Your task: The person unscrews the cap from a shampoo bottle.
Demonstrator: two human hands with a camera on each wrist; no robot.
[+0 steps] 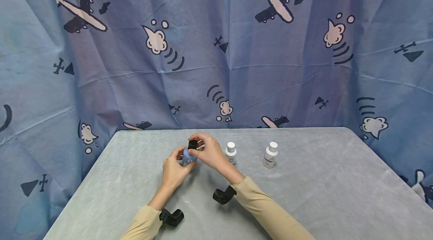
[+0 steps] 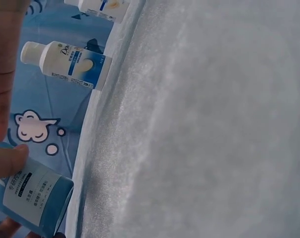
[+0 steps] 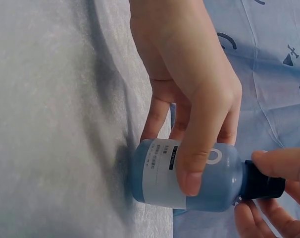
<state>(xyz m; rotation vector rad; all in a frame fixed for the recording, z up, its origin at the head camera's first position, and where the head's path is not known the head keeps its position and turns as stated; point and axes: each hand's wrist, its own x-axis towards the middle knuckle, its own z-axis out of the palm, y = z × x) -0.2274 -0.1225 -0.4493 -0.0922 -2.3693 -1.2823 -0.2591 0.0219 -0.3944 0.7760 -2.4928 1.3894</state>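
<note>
Head view. Backdrop: blue curtain [image 1: 189,63] printed with aeroplanes and clouds. Surface: grey bench [image 1: 321,187]. Item one: blue bottle [image 1: 188,155], roughly upright between the two hands, near the bench's far edge. Item two: black cap [image 1: 193,144], at the bottle's neck. Left hand [image 1: 173,170]: curled round the bottle's body. Right hand [image 1: 211,152]: thumb and fingers bent in to pinch the cap from the side. Also present: a nearer white bottle [image 1: 231,152], just beyond the right wrist, and a farther white bottle [image 1: 270,155], standing apart to the right, both capped. Step in hand, as judged: working the cap at the neck; tightening or loosening cannot be told. The next move would call for a steady left grip while the right fingers turn or lift the cap.

Left wrist view. Blue bottle at the lower left corner, label outward, a digit pressed on its side; cap outside the frame.

Right wrist view. Blue bottle enclosed by the left hand, thumb across the front, other fingers partly hidden behind. Right fingertips touch the cap on opposite sides. Whether the base meets the bench: cannot be told.
</note>
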